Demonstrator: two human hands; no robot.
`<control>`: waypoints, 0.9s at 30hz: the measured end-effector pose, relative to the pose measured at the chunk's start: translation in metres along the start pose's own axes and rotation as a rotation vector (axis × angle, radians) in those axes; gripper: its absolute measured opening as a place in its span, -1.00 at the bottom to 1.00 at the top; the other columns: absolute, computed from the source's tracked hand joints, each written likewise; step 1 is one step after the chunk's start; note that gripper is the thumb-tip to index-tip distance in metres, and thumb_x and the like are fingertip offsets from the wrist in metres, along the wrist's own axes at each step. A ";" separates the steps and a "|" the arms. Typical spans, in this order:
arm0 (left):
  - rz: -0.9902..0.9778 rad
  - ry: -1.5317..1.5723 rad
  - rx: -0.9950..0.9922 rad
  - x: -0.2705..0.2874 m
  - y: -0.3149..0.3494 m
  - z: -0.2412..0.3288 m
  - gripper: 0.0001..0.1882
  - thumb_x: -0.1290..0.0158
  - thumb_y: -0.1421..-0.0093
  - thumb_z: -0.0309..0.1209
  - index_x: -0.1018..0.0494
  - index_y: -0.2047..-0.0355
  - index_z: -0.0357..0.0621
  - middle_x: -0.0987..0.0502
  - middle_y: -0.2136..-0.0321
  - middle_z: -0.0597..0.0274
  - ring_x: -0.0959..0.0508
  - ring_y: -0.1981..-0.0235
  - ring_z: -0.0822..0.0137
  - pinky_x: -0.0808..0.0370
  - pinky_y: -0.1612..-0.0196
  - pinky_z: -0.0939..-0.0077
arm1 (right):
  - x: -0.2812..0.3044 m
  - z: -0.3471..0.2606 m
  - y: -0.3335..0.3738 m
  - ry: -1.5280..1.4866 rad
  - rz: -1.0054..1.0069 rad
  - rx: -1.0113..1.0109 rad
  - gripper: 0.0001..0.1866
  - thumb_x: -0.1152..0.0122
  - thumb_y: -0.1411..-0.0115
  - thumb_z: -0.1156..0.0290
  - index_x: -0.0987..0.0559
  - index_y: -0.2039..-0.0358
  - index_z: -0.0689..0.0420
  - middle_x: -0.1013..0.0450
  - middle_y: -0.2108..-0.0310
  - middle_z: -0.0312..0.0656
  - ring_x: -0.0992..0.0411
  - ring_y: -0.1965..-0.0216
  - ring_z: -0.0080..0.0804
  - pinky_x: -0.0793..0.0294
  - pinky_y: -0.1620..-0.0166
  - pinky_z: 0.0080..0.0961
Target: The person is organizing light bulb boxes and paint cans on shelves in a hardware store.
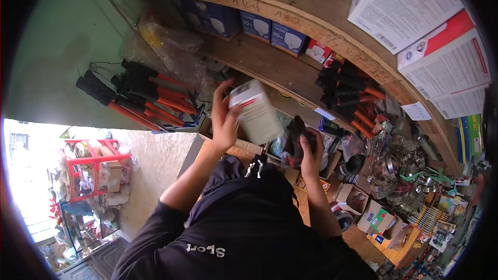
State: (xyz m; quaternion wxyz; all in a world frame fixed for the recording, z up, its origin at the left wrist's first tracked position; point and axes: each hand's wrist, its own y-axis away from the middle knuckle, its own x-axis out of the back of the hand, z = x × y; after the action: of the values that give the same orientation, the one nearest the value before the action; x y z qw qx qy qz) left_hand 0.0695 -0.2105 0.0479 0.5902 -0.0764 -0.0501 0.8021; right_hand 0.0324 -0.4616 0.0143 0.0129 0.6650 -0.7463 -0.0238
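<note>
My left hand [225, 120] is closed around the left side of a white box [258, 114] with a red stripe and small print. The box is tilted and slightly blurred, held up in front of the lower shelf. To its right my right hand [313, 151] grips a dark, crumpled cloth [294, 139], which hangs from the fingers. Box and cloth are apart. The fingertips behind the box are partly hidden.
Blue bulb boxes [256, 25] stand on the wooden shelf [244, 59] ahead. Orange-handled tools with black grips [150, 98] hang at left, and similar ones [353, 91] lie at right. White-and-red boxes [407, 8] fill the upper right. Metal rings [391, 168] and small open cartons [353, 197] crowd the lower right.
</note>
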 end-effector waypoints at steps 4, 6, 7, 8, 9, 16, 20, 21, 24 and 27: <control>0.126 0.369 0.464 0.047 0.070 0.006 -0.40 0.26 -0.48 0.00 -0.09 -0.43 0.09 -0.45 -0.20 -0.02 -0.50 -0.20 0.10 -0.39 -0.32 0.11 | -0.062 -0.007 -0.018 -0.036 -0.209 0.087 -0.66 -0.32 -0.30 0.30 -0.55 -0.01 0.19 -0.52 0.12 -0.17 -0.47 0.04 -0.39 -0.41 -0.07 -0.45; 0.210 0.229 0.431 0.047 0.092 -0.021 -0.37 0.19 -0.49 0.02 -0.12 -0.41 -0.04 -0.38 -0.25 0.03 -0.42 -0.26 0.18 -0.44 -0.26 0.19 | -0.107 -0.028 -0.020 -0.032 -0.405 0.125 -0.68 -0.32 -0.28 0.32 -0.57 0.02 0.20 -0.52 0.13 -0.14 -0.47 0.06 -0.34 -0.41 -0.06 -0.43; 0.164 0.104 0.414 0.042 0.097 -0.024 -0.36 0.16 -0.49 0.03 -0.11 -0.41 -0.07 -0.36 -0.27 0.04 -0.40 -0.28 0.21 -0.45 -0.25 0.23 | -0.126 -0.032 -0.022 -0.051 -0.517 0.137 -0.69 -0.32 -0.28 0.33 -0.58 0.03 0.21 -0.52 0.15 -0.12 -0.48 0.08 -0.30 -0.42 -0.04 -0.41; 0.252 0.169 0.465 0.031 0.092 0.005 -0.36 0.13 -0.50 0.01 -0.15 -0.39 -0.15 -0.46 -0.16 0.06 -0.50 -0.17 0.24 -0.49 -0.18 0.29 | -0.141 -0.039 -0.027 -0.013 -0.553 0.242 -0.71 -0.32 -0.27 0.35 -0.59 0.05 0.20 -0.51 0.16 -0.10 -0.49 0.10 -0.25 -0.43 -0.03 -0.39; 0.331 0.308 0.551 0.042 0.086 0.006 -0.41 0.19 -0.51 0.03 -0.29 -0.31 -0.15 -0.56 -0.04 0.09 -0.60 -0.02 0.26 -0.54 -0.14 0.29 | -0.154 -0.050 -0.028 0.019 -0.593 0.357 -0.72 -0.31 -0.25 0.36 -0.60 0.07 0.20 -0.50 0.17 -0.08 -0.49 0.12 -0.21 -0.43 -0.01 -0.37; 0.261 0.838 0.688 0.119 0.095 0.040 -0.32 0.28 -0.50 0.15 -0.38 -0.25 -0.18 -0.63 0.05 0.06 -0.66 0.10 0.21 -0.61 -0.08 0.29 | -0.188 -0.087 0.015 0.172 -0.897 0.708 -0.65 -0.40 -0.08 0.31 -0.64 0.10 0.10 -0.45 0.13 -0.03 -0.50 0.12 -0.05 -0.50 0.05 -0.23; 0.374 0.805 0.720 0.120 0.102 0.041 -0.39 0.18 -0.47 0.17 -0.49 -0.11 -0.09 -0.65 0.21 0.23 -0.67 0.29 0.34 -0.65 0.21 0.43 | -0.232 -0.096 0.006 0.342 -0.767 0.729 -0.67 -0.37 -0.11 0.30 -0.63 0.10 0.08 -0.42 0.12 -0.03 -0.46 0.10 -0.01 -0.46 0.03 -0.16; 0.372 0.811 0.712 0.133 0.099 0.038 -0.39 0.18 -0.47 0.17 -0.49 -0.11 -0.09 -0.65 0.21 0.23 -0.67 0.29 0.34 -0.65 0.21 0.43 | -0.237 -0.098 0.016 0.357 -0.776 0.768 -0.66 -0.38 -0.11 0.29 -0.63 0.09 0.07 -0.41 0.11 -0.04 -0.45 0.08 -0.02 -0.44 0.01 -0.15; 0.241 1.059 0.572 0.167 0.096 0.037 -0.27 0.28 -0.47 0.20 -0.43 -0.20 -0.22 -0.65 0.11 0.05 -0.68 0.15 0.20 -0.66 0.05 0.30 | -0.226 -0.106 0.057 0.354 -0.977 0.783 -0.63 -0.42 -0.09 0.27 -0.64 0.06 0.02 -0.37 0.11 -0.09 -0.39 0.07 -0.07 -0.39 -0.07 -0.17; 0.242 0.960 0.626 0.192 0.098 0.043 -0.30 0.26 -0.48 0.17 -0.44 -0.18 -0.23 -0.66 0.07 0.03 -0.69 0.15 0.21 -0.66 0.03 0.30 | -0.226 -0.093 0.067 0.346 -1.011 0.689 -0.64 -0.44 -0.09 0.31 -0.63 0.08 0.07 -0.38 0.14 -0.08 -0.42 0.07 -0.08 -0.41 -0.06 -0.18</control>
State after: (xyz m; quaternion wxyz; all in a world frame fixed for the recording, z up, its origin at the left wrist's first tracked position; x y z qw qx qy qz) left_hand -0.0858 -0.0560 0.0610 0.4456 -0.2586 0.4713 0.7158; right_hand -0.0029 -0.2311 0.1139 -0.0940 0.8955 -0.2921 0.3222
